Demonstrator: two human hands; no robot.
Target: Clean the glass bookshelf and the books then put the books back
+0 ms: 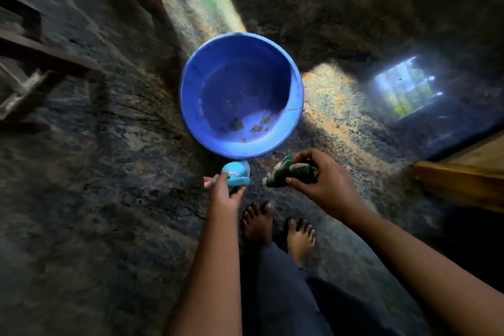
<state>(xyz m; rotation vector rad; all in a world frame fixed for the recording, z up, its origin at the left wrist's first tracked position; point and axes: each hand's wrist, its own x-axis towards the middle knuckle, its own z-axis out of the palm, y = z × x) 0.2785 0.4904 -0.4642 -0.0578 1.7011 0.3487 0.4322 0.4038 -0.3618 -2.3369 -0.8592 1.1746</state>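
Note:
A round blue plastic basin (296, 90) stands on the dark speckled floor in the middle of the head view, with a few dark specks on its bottom. Just below it, my left hand (226, 192) grips a small light-blue bottle (236, 173) with a pink band near its top. To the right, my right hand (319, 180) holds a crumpled dark green and white cloth (283, 172) above the floor. No bookshelf or books are in sight.
My bare feet (278, 229) stand on the floor below the hands. Dark wooden furniture legs (46, 63) rise at the left and top. A yellowish wooden piece (463, 183) lies at the right edge. A window's reflection (406, 87) shines on the floor.

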